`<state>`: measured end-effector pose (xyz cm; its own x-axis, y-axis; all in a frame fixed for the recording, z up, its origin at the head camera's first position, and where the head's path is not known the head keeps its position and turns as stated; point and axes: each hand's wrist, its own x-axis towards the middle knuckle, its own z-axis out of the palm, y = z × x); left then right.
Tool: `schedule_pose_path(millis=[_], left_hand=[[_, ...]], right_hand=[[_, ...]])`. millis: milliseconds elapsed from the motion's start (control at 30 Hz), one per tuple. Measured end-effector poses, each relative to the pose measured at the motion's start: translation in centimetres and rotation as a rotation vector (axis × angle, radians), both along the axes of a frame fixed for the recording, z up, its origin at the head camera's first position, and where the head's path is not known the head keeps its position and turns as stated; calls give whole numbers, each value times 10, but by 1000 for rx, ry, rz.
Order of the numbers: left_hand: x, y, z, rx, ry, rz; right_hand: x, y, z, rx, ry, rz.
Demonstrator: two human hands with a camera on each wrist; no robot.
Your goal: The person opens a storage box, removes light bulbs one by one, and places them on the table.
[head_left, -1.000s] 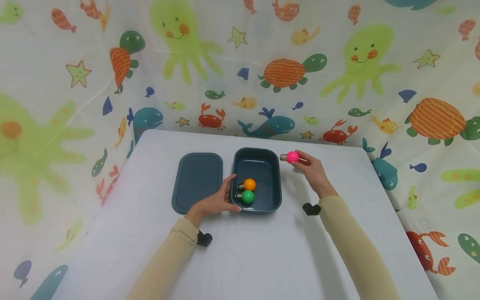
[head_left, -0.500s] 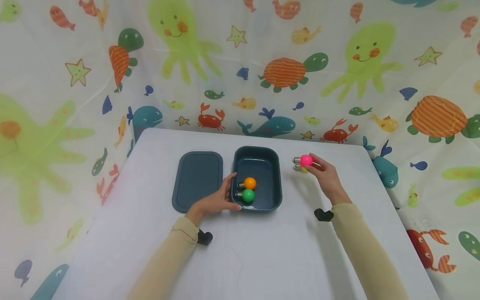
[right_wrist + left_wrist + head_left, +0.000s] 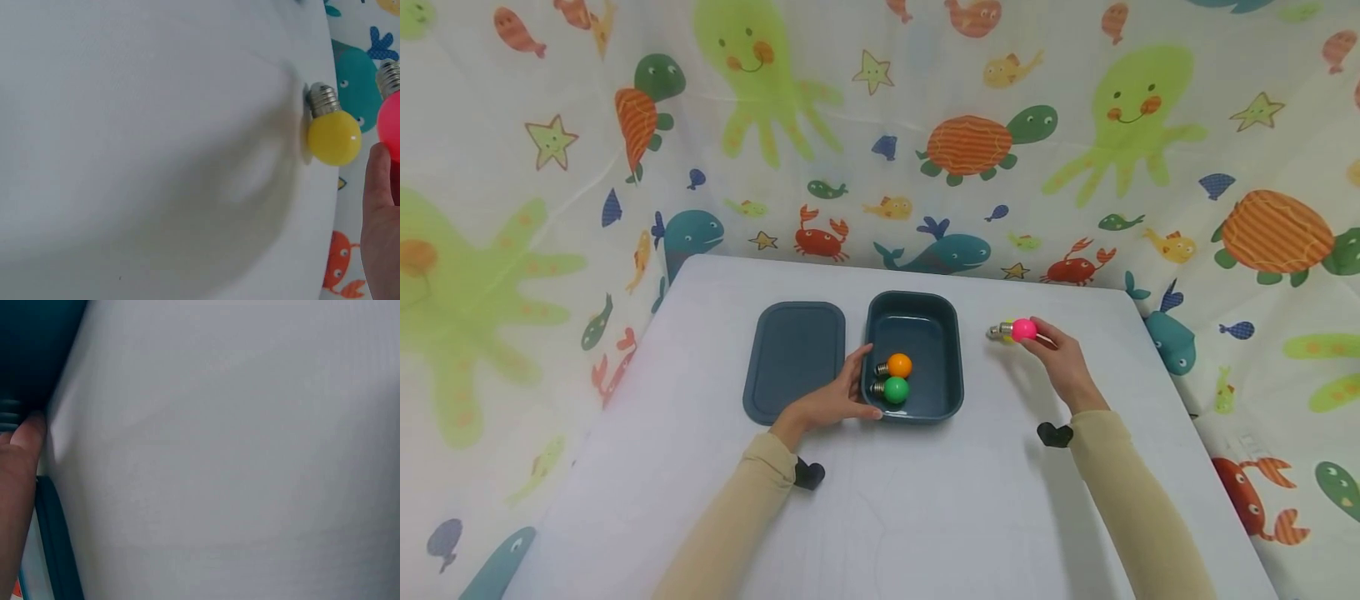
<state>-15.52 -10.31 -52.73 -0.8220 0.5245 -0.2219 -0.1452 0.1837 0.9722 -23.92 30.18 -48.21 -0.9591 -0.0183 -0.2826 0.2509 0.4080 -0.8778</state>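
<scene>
Pink bulb (image 3: 1024, 330): grasped by the right hand (image 3: 1067, 367), pinched between thumb and fingertips, its metal screw base pointing left toward the box. In the head view it overlaps a yellow bulb (image 3: 334, 137); the right wrist view shows a gap between the two, the yellow one lying on the table (image 3: 880, 500). Both are to the right of the dark blue box (image 3: 937, 354), apart from its wall. The left hand (image 3: 829, 407) grips the near left corner of this box, fingers along the left wall and thumb at the near edge. Inside, toward that same corner, lie an orange bulb (image 3: 899, 365) and, nearer the person, a green bulb (image 3: 897, 390), close together with bases pointing left. A flat lid (image 3: 795, 362) of matching colour lies on the table just left of the box. Both forearms wear tan sleeves (image 3: 1127, 492), with a black heart-shaped piece (image 3: 1055, 435) showing at each wrist. Behind stands a pale curtain (image 3: 850, 125) printed with sea animals.
</scene>
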Motion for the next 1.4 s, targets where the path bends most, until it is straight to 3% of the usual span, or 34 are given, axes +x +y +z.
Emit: schedule_pose_path(millis=[733, 1400], left_hand=[[2, 2, -3, 5, 8, 12], [10, 8, -8, 17, 2, 33]], right_hand=[[6, 12, -33, 82, -124, 25], [4, 11, -36, 145, -133, 51]])
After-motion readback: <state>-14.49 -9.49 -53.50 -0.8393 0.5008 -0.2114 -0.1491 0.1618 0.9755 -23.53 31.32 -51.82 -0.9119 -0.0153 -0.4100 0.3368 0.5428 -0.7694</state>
